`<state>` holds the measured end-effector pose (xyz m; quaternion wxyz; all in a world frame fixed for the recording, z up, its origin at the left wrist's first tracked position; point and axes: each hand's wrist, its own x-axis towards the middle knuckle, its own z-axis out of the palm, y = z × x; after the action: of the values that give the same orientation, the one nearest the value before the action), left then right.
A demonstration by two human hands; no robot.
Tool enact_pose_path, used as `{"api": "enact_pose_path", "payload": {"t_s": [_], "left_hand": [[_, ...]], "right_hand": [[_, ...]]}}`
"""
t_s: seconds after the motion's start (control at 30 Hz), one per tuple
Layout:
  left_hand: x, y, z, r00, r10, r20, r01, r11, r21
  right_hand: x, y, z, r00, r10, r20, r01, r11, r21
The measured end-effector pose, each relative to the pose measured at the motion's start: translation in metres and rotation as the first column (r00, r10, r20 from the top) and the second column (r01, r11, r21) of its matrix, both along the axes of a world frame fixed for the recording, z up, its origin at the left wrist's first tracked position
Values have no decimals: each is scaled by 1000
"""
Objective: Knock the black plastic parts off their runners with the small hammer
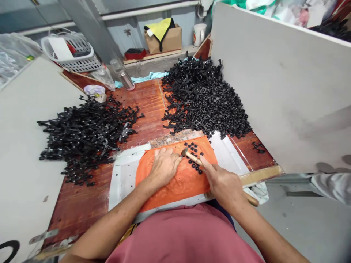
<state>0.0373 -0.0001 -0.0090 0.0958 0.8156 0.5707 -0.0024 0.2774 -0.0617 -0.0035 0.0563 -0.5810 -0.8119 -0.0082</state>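
Note:
My right hand (226, 186) is closed round the wooden handle of a small hammer (194, 158), its forefinger stretched along the handle. The handle's end sticks out behind the hand. The hammer's dark head rests low over an orange cloth (172, 191), right beside the fingertips of my left hand (164, 168). That hand lies on the cloth with thumb and forefinger pinched together at the hammer head; what they hold is too small to make out. Several small round black pieces (194, 148) lie scattered on the cloth around the hammer.
A pile of black plastic parts (90, 135) covers the table's left side. Another heap (205, 98) lies back right against a pale panel (274, 84). Behind stand a steel flask (124, 77), a white basket (79, 64), a cardboard box (172, 39) and a mug (197, 35).

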Motion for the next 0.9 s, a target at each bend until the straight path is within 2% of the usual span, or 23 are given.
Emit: {"api": "enact_pose_path", "payload": {"t_s": [0.17, 0.27, 0.33, 0.4, 0.47, 0.5, 0.57, 0.63, 0.7, 0.8, 0.9], "left_hand": [[1, -1, -1, 1000, 4, 3, -4, 1000, 0], [1, 0, -3, 1000, 11, 18, -11, 1000, -2], [-2, 1, -5, 998, 14, 59, -13, 1000, -12], [-8, 4, -5, 982, 21, 186, -11, 998, -56], [-17, 7, -1, 910, 31, 414, 36, 988, -152], [-22, 8, 2, 842, 49, 538, 76, 975, -209], [-31, 8, 11, 673, 134, 728, 159, 934, -319], [-36, 4, 21, 525, 265, 809, 217, 877, -428], [-39, -1, 29, 426, 383, 820, 255, 819, -515], [-38, -10, 36, 381, 457, 804, 280, 771, -571], [-39, -16, 40, 431, 423, 797, 256, 790, -558]], "right_hand": [[-7, 5, 7, 999, -43, -27, 42, 999, -30], [-12, 10, 8, 999, -32, -5, 32, 994, -101], [-10, 13, 7, 995, -35, -93, 24, 994, -111], [-1, 14, 6, 960, -79, -269, 56, 994, -93], [14, 14, 3, 885, -166, -435, 138, 986, -95], [23, 14, 1, 850, -214, -482, 183, 977, -110], [41, 12, -7, 827, -305, -472, 265, 952, -151], [57, 10, -17, 839, -386, -384, 334, 922, -198], [66, 8, -29, 839, -439, -322, 373, 894, -247], [71, 9, -40, 835, -475, -279, 401, 871, -284], [69, 12, -42, 844, -489, -219, 419, 858, -297]]}}
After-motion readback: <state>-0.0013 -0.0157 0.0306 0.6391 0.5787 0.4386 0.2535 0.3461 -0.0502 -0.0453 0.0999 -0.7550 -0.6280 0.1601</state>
